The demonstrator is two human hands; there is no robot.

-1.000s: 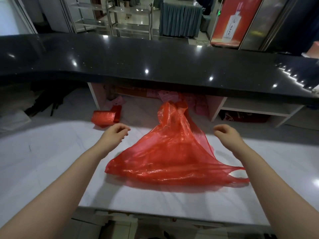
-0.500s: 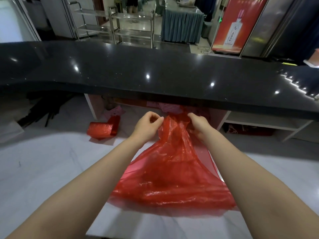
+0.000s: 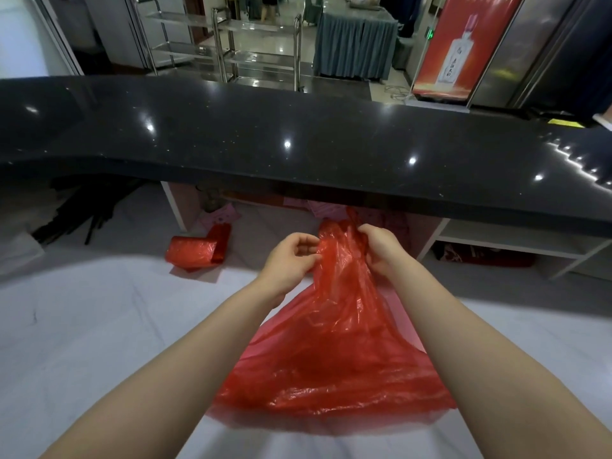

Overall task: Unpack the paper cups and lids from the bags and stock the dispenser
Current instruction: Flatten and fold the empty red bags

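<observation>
A thin red plastic bag lies spread on the white marble counter, wide at the near end and gathered to a narrow bunch at the far end. My left hand pinches the left side of that bunch with thumb and fingertips. My right hand grips its right side, fingers curled into the plastic. The bag looks flat; no cups, lids or dispenser are in view.
A roll of red bags lies on the counter to the left of my hands. A raised black stone bar top runs across behind, with open shelves under it at the right. Steel racks stand beyond.
My hands moved from either side of the bag inward to its far gathered end and took hold of it. Since half a second ago they have shifted only slightly on the plastic.
</observation>
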